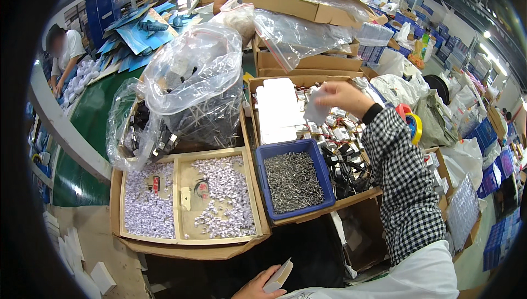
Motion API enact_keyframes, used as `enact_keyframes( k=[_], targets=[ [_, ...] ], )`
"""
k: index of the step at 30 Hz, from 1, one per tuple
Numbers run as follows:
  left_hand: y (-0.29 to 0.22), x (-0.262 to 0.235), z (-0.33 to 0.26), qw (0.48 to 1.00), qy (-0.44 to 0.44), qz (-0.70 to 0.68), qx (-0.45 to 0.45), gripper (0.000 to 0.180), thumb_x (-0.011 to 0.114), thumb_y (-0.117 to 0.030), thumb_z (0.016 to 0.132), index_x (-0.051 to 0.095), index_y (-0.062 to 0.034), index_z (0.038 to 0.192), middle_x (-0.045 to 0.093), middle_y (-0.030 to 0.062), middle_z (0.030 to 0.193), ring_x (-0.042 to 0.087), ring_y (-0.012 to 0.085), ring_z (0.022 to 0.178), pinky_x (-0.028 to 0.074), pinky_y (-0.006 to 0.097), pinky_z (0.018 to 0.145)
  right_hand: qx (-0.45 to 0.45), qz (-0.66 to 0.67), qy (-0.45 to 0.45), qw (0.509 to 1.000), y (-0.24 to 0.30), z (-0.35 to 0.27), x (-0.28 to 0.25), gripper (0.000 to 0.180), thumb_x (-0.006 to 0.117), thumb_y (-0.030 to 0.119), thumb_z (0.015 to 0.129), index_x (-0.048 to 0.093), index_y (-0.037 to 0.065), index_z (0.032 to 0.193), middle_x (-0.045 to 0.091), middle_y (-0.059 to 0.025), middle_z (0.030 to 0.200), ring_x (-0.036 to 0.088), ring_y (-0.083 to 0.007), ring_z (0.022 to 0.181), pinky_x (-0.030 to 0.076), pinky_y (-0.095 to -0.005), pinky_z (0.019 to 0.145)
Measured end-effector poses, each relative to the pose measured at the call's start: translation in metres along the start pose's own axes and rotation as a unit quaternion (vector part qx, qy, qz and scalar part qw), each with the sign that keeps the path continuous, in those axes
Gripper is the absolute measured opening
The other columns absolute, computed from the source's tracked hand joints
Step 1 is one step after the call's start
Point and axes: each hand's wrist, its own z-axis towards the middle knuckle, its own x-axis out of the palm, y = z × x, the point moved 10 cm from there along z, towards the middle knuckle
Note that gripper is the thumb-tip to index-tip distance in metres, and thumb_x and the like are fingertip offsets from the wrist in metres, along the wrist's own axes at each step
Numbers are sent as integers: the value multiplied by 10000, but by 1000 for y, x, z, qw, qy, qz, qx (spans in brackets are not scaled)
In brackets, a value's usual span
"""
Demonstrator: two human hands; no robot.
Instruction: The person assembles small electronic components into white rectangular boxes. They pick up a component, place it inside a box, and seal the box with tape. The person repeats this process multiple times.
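Low at the bottom edge, my left hand point(257, 289) is closed around a small white box point(279, 276). My right arm reaches forward in a black-and-white checked sleeve. Its hand point(345, 98) pinches a thin pale piece point(315, 108), somewhat blurred, whose kind I cannot make out. That hand is over a cardboard carton of small white packets point(340, 122), beside a stack of white trays or boxes point(280, 107). Nearer to me, a blue bin point(329, 203) holds many small metal screw-like parts point(293, 181). Black cabled parts point(347, 170) lie to its right.
At left, a divided wooden tray point(177, 200) holds small white pieces. Behind it stands a carton with a clear plastic bag point(192, 96) and black parts. Yellow tape point(415, 129) hangs near my right sleeve. Cardboard boxes point(307, 8) rise at the back; other people work beyond.
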Motion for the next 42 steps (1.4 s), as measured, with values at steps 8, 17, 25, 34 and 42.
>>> enact_keyframes(
  k=[8,17,25,34,42],
  targets=[
    [-3,3,-7,1000,13,6,-17,745,744,-209,767,364,-54,1389,472,194,1309,466,310,1224,372,361,1017,-17,-236,-57,970,-8,-15,-3,307,672,247,758,659,21,965,678,-163,886,640,-309,800,495,-371,735],
    [-24,10,-19,964,30,-263,17,805,729,-178,789,279,-33,1442,400,120,1413,393,215,1299,324,323,1053,-151,-120,-159,968,49,-55,-43,168,649,79,805,615,12,955,662,-100,837,631,-162,775,501,-290,720],
    [-36,19,-6,830,146,-538,-7,1065,614,-705,704,246,-6,1419,441,235,1329,536,327,1135,449,441,964,-178,133,-37,974,121,-120,-9,185,660,42,835,590,16,1005,646,-42,922,628,-109,838,515,-250,750],
    [-61,17,-5,870,141,-473,11,1098,406,-815,711,194,-28,1447,438,247,1332,536,320,1151,451,458,971,25,502,212,838,116,-200,178,186,684,35,832,544,62,951,632,-39,913,608,-100,796,487,-217,658],
    [-56,13,-15,888,112,-445,-2,1100,399,-816,716,205,-9,1438,452,230,1321,549,298,1135,460,440,961,-110,255,152,948,122,-206,178,155,693,71,827,612,57,958,634,1,857,600,-108,769,493,-211,688]
  ],
)
